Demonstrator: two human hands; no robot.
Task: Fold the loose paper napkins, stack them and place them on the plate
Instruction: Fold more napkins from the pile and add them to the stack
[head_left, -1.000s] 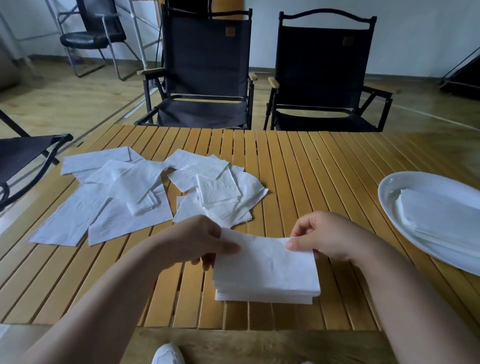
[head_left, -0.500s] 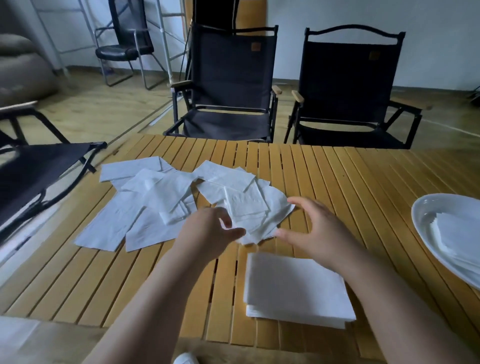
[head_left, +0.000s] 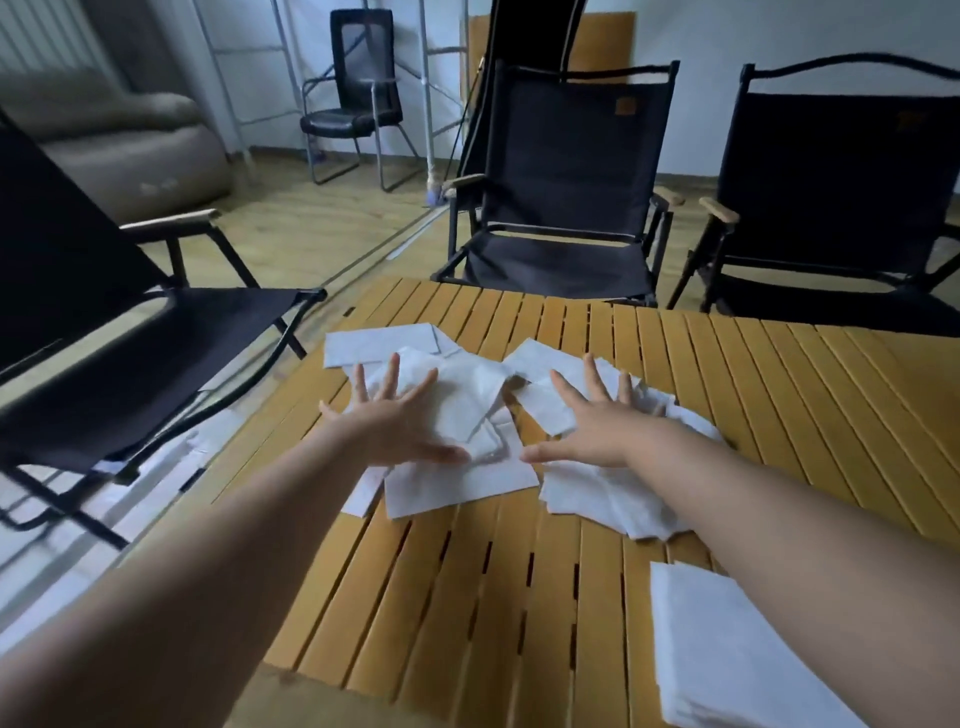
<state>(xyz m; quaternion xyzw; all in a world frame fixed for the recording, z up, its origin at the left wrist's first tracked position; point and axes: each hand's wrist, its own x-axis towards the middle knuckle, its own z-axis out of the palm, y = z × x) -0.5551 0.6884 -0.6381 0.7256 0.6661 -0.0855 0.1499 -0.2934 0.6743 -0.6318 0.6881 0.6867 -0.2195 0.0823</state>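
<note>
Several loose white paper napkins (head_left: 467, 410) lie scattered in a heap on the wooden slatted table (head_left: 519, 597). My left hand (head_left: 395, 415) is spread flat, fingers straight, over the left part of the heap. My right hand (head_left: 597, 421) is spread the same way over the right part. Whether the palms touch the paper I cannot tell. A neat stack of folded napkins (head_left: 737, 649) sits at the near right, beside my right forearm. The plate is out of view.
Two black folding chairs (head_left: 566, 208) stand behind the table's far edge, another black chair (head_left: 104, 322) at the left side. The table's left edge runs close to the napkin heap. An office chair (head_left: 358, 98) and a sofa (head_left: 130, 145) stand further back.
Both hands left the folded stack and reached forward to the loose heap, fingers now spread wide. My view swung left, so the plate dropped out of sight.
</note>
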